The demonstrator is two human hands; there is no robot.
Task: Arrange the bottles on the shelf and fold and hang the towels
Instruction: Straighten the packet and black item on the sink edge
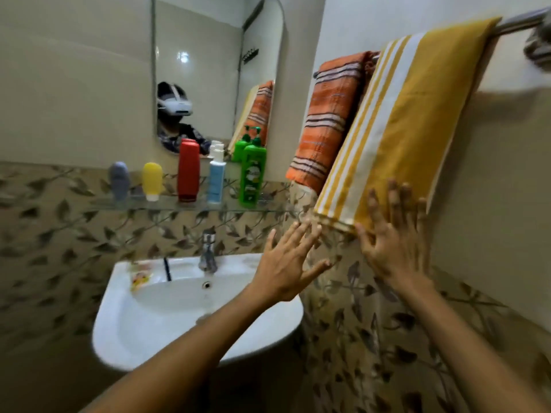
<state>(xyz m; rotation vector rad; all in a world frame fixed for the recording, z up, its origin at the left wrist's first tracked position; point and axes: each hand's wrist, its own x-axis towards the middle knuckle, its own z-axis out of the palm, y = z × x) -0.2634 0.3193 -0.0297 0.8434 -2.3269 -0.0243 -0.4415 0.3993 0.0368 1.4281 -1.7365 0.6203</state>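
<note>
We see the folded mustard-yellow, white-striped towel (396,120) draped over the steel rail (520,22) at two o'clock, our right hand (393,239) and left hand (290,263) splayed, gripping nothing, where a careless tug might drag it off.

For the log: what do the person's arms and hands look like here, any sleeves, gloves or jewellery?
Both forearms are bare as far as the frame shows, with no sleeve in view. The left hand and the right hand wear no gloves, and no rings, watch or bracelets are visible. The picture is slightly blurred, so fine details such as nails cannot be judged.
</note>
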